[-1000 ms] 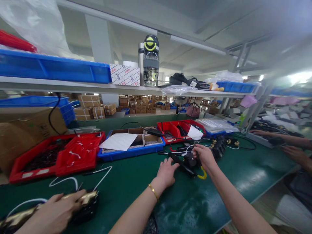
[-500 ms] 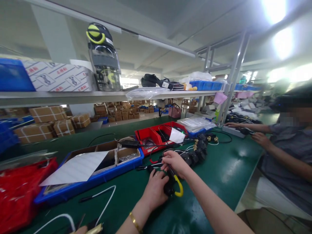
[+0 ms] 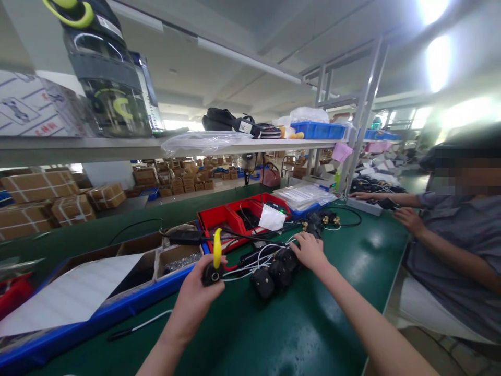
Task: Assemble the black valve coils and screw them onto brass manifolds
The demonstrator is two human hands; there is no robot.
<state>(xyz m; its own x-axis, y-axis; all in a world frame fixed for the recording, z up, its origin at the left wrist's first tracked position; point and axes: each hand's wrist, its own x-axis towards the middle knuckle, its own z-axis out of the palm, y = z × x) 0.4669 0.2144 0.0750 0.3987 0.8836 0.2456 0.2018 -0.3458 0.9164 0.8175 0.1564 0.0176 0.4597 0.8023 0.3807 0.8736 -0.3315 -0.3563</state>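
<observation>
My left hand (image 3: 198,284) is closed around a black round-ended tool (image 3: 212,273) with a yellow curved hook standing up from its end. The rest of the tool is hidden by the fingers. My right hand (image 3: 311,249) reaches over a row of black plugs (image 3: 279,273) with white cords (image 3: 258,257), its fingers apart and bent down at the far end of the row. Its fingertips are partly hidden, and nothing shows held in them.
Behind the hands stands a red bin (image 3: 219,216) with parts. On the left, a blue tray (image 3: 144,295) carries a white sheet (image 3: 78,292). A shelf (image 3: 188,143) runs above with a water bottle (image 3: 113,78). At right, a co-worker's hands (image 3: 409,219) hold a black part.
Both hands were together at the black tool. My left hand has lifted it up and left, its yellow hook now upward. My right hand has let go and moved right to the plugs.
</observation>
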